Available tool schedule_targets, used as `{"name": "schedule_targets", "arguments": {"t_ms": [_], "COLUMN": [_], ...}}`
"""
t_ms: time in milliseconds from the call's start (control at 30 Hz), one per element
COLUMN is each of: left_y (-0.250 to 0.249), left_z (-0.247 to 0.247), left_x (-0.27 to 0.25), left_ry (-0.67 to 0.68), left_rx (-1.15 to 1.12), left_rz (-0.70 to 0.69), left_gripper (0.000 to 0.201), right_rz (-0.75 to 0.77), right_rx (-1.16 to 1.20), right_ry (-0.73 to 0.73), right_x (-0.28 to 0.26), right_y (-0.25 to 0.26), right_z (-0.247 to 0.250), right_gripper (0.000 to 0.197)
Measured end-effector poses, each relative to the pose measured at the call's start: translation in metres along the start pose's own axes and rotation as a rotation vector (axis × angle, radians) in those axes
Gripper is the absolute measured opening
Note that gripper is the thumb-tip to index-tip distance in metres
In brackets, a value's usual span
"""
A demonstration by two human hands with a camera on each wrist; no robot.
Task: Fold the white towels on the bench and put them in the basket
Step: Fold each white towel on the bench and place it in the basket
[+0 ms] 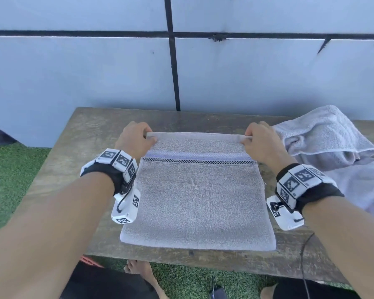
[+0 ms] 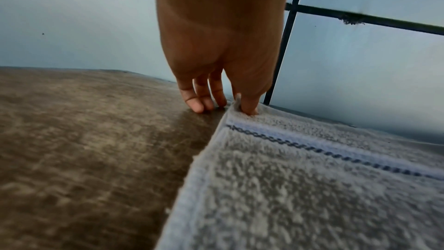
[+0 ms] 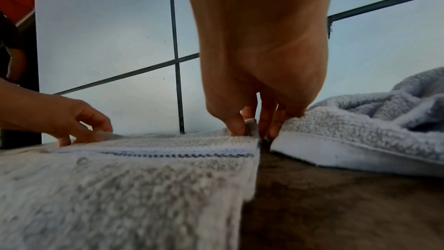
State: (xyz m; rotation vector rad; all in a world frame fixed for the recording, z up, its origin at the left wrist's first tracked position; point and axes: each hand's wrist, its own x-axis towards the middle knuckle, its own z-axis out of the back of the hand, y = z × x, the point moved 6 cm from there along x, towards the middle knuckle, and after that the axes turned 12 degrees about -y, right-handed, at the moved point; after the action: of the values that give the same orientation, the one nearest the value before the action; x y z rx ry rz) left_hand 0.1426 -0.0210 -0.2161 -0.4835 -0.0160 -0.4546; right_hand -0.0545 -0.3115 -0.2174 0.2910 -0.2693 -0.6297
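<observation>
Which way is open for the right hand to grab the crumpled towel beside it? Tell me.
Probably yes, sideways: the crumpled towel lies just right of the right hand on the bench, nothing between. But that hand now pinches the flat towel's corner, so it must release first.

Two towels point(image 1: 198, 190), one bench point(image 1: 73, 147)

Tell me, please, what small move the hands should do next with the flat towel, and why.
Probably lift the far edge and bring it toward the near edge, folding the flat towel in half. The left hand and right hand each pinch a far corner, the towel lies smooth on the bench, and a crumpled towel waits at the right.
</observation>
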Motion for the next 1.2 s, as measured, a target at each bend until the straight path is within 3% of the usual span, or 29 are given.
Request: {"name": "schedule_targets", "arguments": {"t_ms": [267,433,700,800,933,1200], "left_y": [-0.013,-0.010,-0.007,-0.003,0.000,-0.002], "left_z": [0.037,0.072,0.094,0.098,0.104,0.115], "left_x": [-0.025,-0.053,-0.098,-0.111,-0.121,-0.125], "left_ry": [-0.069,-0.058,0.026,0.008,-0.017,-0.077], "left_rx": [-0.323,-0.402,-0.343,-0.329,-0.376,-0.388], "left_rz": [-0.053,-0.077,-0.102,-0.077,-0.058,-0.084], "left_gripper": [0.017,0.014,0.009,0.007,0.004,0.015], "right_rz": [-0.041,-0.090,-0.044,-0.045,-0.048,-0.088], "right_rx": [0.450,0.642,0.534,0.515,0.504,0.502], "right_ry": [-0.170,-0.146,-0.191,-0.206,-0.234,-0.212], "right_x": [-0.026,-0.063,-0.111,-0.124,-0.131,-0.132], "right_y": [-0.004,-0.016,-0.017,-0.014,-0.008,-0.009], "right_z": [0.043,0.070,0.085,0.089,0.097,0.104], "right_gripper": [0.012,0.006,0.017,0.016,0.027,0.020]}}
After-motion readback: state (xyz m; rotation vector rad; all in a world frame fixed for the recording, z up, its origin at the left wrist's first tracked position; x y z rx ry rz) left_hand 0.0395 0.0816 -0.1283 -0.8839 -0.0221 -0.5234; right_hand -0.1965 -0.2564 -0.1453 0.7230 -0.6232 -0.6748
